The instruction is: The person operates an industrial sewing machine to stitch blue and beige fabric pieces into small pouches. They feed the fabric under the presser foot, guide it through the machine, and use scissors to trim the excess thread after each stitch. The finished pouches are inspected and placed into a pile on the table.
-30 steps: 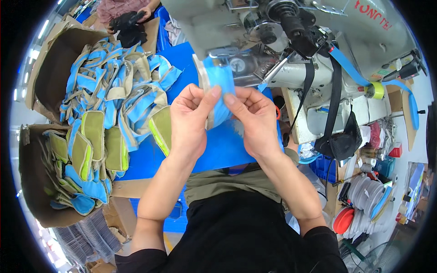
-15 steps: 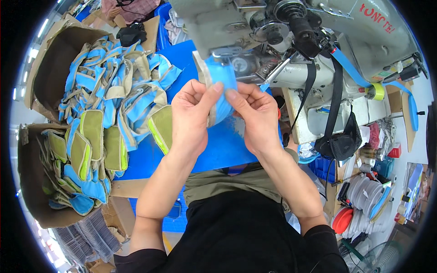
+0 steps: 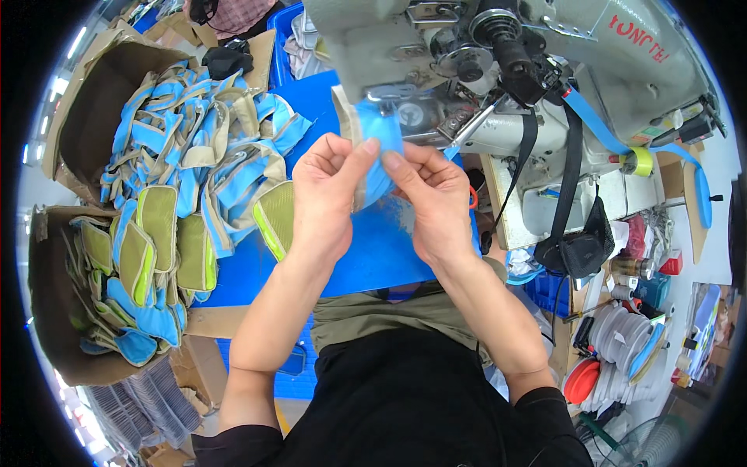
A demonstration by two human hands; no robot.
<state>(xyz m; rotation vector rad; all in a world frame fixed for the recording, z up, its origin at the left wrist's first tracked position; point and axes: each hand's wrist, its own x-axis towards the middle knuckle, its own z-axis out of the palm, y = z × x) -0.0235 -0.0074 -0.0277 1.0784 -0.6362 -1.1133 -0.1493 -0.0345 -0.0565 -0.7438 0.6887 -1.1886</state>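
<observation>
Between my two hands is a blue fabric piece [image 3: 379, 124] with a beige edge band, held up in front of the sewing machine [image 3: 436, 93]. My left hand [image 3: 331, 179] pinches its left side, thumb on top. My right hand [image 3: 430, 187] grips the right side between thumb and fingers. The curled fingertips are partly hidden behind the cloth. Just left of my left wrist lies a green padded piece [image 3: 276, 218] with beige trim. A blue tape [image 3: 595, 121] runs along the machine's right side past a yellow-green roll [image 3: 641, 159].
A blue work surface [image 3: 366, 261] lies under my hands. To the left, blue and beige fabric pieces [image 3: 187, 124] heap up by a cardboard box [image 3: 85, 101]; a lower box [image 3: 50, 288] holds green and blue pieces. Black straps [image 3: 572, 179] hang from the machine. White reels [image 3: 618, 331] stand lower right.
The view has shifted slightly. Both hands keep their pinch on the blue fabric piece, with hardly any movement.
</observation>
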